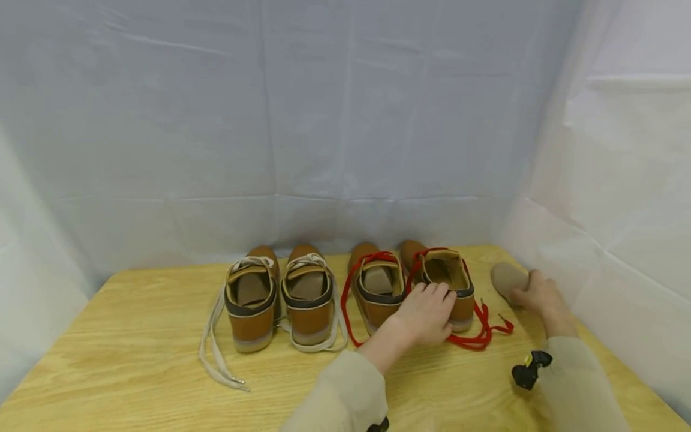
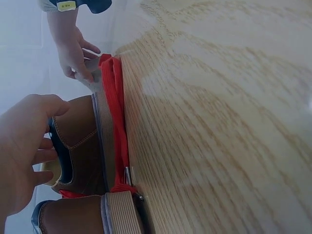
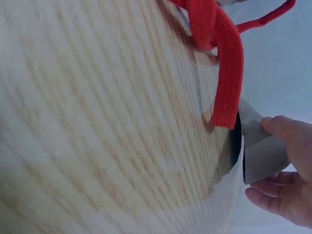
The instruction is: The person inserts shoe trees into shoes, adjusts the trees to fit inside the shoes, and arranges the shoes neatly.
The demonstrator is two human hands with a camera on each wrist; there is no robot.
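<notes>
Two pairs of brown shoes stand in a row on the wooden table (image 1: 135, 336), heels toward me. The left pair (image 1: 278, 297) has beige laces and the right pair has red laces (image 1: 475, 336). My left hand (image 1: 432, 300) lies over the heel of the rightmost red-laced shoe (image 1: 450, 273), fingers curled over its collar. In the left wrist view that hand (image 2: 41, 141) sits against the shoe heel (image 2: 80, 141). My right hand (image 1: 531, 291) pinches a beige-grey insole (image 1: 507, 279) lying right of the shoes. The right wrist view shows the insole (image 3: 261, 156) between thumb and fingers (image 3: 287, 131).
White cloth walls (image 1: 345, 120) close in the table at the back and both sides, with the right wall close to the insole. Loose beige lace ends (image 1: 216, 360) trail toward the front left. The red lace (image 3: 222, 58) loops on the table by the insole.
</notes>
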